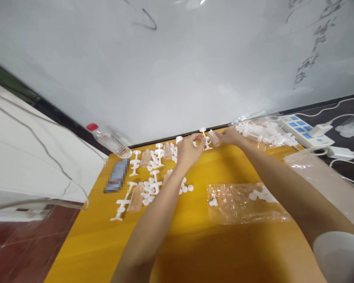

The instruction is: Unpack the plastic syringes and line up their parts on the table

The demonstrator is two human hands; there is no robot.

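Groups of white plastic parts (159,154) lie left on the yellow worktop (200,169), a jumbled white heap (264,133) far right; left hand (190,152), narrowed, nears a white plastic rod (203,130); right hand (231,136) touches a clear plastic cylinder (214,139), grips unclear.

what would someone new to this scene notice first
Probably the bright yellow table, with small white plastic parts and clear cylinders spread over its left and middle. Both hands, the left and right, reach to its far edge. The red-capped bottle also stands out, tilted at the far left corner.
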